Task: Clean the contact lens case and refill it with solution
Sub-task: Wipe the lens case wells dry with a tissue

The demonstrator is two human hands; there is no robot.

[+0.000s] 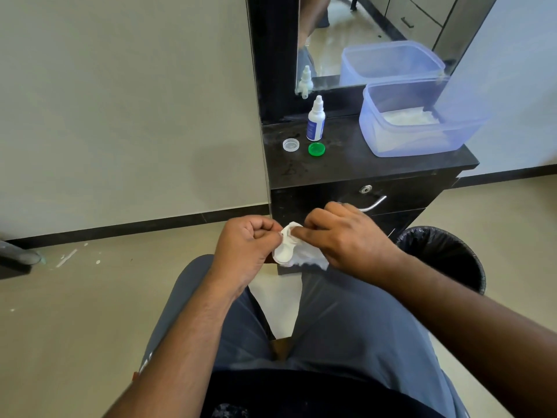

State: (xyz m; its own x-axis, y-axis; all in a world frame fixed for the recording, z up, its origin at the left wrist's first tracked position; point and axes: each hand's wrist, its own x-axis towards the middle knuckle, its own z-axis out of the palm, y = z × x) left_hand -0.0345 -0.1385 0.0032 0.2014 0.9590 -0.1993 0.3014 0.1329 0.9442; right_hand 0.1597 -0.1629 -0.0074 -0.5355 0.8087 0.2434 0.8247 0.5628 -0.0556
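Left hand (245, 245) pinches the white lens case (284, 253) over the lap, w/ fingers curled on it. Right hand (343, 236) presses a white tissue (310, 256) into the case. On the dark tabletop (361, 164): solution bottle (316, 120), clear cap (291, 145) & green cap (316, 149), side by side.

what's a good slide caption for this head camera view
Both hands wipe the white lens case with a tissue; its two caps and the solution bottle wait on the dark counter.
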